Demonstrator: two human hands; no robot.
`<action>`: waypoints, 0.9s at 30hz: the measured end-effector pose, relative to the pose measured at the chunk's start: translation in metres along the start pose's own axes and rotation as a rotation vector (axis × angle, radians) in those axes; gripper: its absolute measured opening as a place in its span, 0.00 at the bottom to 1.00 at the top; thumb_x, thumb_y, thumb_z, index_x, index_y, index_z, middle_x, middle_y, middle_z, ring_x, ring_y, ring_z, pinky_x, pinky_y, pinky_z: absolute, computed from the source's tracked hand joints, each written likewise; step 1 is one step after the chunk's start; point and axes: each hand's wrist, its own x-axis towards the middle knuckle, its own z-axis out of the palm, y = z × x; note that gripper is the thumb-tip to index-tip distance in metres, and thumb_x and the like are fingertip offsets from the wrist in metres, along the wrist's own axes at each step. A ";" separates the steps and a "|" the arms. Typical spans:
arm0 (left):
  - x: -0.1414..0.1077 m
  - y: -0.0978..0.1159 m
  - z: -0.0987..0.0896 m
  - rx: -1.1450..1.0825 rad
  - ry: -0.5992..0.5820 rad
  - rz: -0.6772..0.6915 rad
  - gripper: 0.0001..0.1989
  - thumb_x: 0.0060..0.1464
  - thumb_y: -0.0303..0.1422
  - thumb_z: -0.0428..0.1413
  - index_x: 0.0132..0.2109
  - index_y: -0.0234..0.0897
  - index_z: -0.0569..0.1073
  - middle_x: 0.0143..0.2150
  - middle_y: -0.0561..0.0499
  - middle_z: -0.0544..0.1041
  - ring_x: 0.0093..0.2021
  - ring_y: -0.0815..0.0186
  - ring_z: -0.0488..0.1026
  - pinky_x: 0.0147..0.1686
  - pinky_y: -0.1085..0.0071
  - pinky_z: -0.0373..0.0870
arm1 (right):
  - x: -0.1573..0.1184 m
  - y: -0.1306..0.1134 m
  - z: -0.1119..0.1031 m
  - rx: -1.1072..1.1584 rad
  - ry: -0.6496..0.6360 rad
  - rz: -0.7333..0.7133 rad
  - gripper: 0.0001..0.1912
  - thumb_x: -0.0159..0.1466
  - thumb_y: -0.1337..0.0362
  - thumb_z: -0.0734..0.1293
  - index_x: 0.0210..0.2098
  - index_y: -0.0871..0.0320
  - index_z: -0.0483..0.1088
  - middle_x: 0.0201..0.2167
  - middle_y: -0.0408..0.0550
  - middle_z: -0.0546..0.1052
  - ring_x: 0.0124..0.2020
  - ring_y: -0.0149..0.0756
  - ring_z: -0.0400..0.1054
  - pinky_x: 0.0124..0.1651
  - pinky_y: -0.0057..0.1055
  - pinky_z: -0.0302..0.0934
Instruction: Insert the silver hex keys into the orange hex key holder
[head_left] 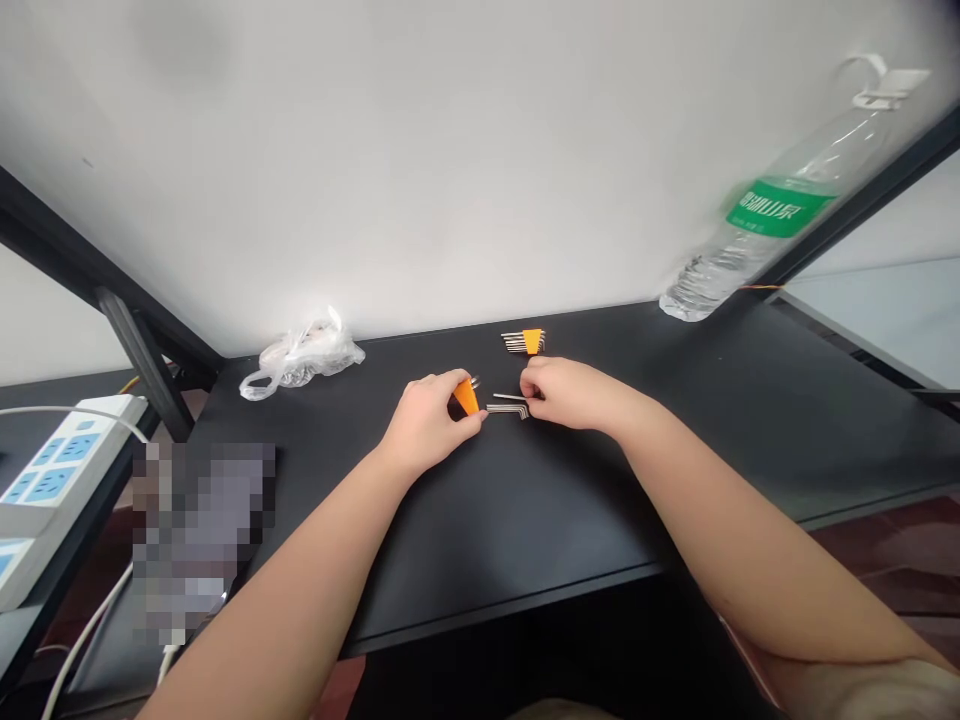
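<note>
My left hand (431, 420) pinches an orange hex key holder (466, 397); a bit of metal shows at its upper edge. Between my hands a few loose L-shaped hex keys (507, 408) lie side by side on the black table (480, 520). My right hand (562, 392) is closed at the fingertips on one hex key (509, 398), whose long arm points left toward the holder. Just behind my right hand lies a second orange holder (532, 341) filled with several hex keys. The ends under my right fingers are hidden.
A crumpled clear plastic bag (304, 352) lies at the back left. At the back right a clear bottle with a green label (780, 208) stands by the white wall. On the left are a power strip (67, 470) and a blurred-out object (217, 530) with a cable.
</note>
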 end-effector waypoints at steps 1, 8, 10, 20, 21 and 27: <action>0.000 0.000 0.000 0.001 -0.004 0.001 0.18 0.57 0.40 0.62 0.53 0.43 0.73 0.42 0.54 0.80 0.39 0.61 0.74 0.43 0.64 0.70 | 0.000 -0.002 0.001 -0.024 0.011 0.043 0.04 0.60 0.64 0.70 0.30 0.56 0.71 0.36 0.49 0.76 0.31 0.38 0.68 0.29 0.33 0.54; 0.000 -0.001 -0.001 0.018 0.002 -0.012 0.16 0.57 0.40 0.62 0.51 0.43 0.73 0.41 0.53 0.80 0.40 0.60 0.74 0.43 0.64 0.69 | -0.002 -0.009 -0.004 0.245 0.153 -0.132 0.02 0.63 0.68 0.66 0.35 0.54 0.70 0.32 0.44 0.75 0.31 0.35 0.68 0.33 0.31 0.59; 0.000 -0.001 -0.001 0.018 -0.001 -0.008 0.16 0.56 0.40 0.62 0.51 0.43 0.73 0.41 0.54 0.80 0.40 0.60 0.74 0.43 0.64 0.69 | -0.002 -0.012 -0.005 0.325 0.234 -0.211 0.03 0.66 0.67 0.64 0.37 0.55 0.71 0.34 0.45 0.75 0.32 0.34 0.68 0.36 0.31 0.61; 0.000 0.000 -0.003 0.019 -0.011 -0.004 0.13 0.57 0.40 0.62 0.47 0.43 0.73 0.37 0.54 0.78 0.37 0.62 0.73 0.40 0.66 0.69 | -0.005 -0.021 -0.006 0.344 0.335 -0.286 0.06 0.68 0.66 0.65 0.36 0.55 0.74 0.34 0.45 0.77 0.33 0.35 0.68 0.36 0.33 0.63; 0.000 0.000 -0.003 0.022 -0.012 -0.003 0.13 0.57 0.40 0.62 0.47 0.43 0.73 0.37 0.54 0.78 0.37 0.62 0.73 0.40 0.66 0.69 | -0.005 -0.022 -0.006 0.340 0.334 -0.287 0.06 0.69 0.66 0.65 0.37 0.55 0.74 0.34 0.46 0.77 0.33 0.35 0.68 0.37 0.33 0.63; 0.000 -0.001 -0.003 0.022 -0.024 -0.005 0.15 0.56 0.42 0.63 0.47 0.43 0.73 0.38 0.54 0.78 0.37 0.61 0.73 0.40 0.65 0.68 | -0.004 -0.018 -0.004 0.325 0.299 -0.322 0.09 0.69 0.67 0.64 0.39 0.54 0.78 0.40 0.47 0.78 0.38 0.37 0.72 0.42 0.36 0.66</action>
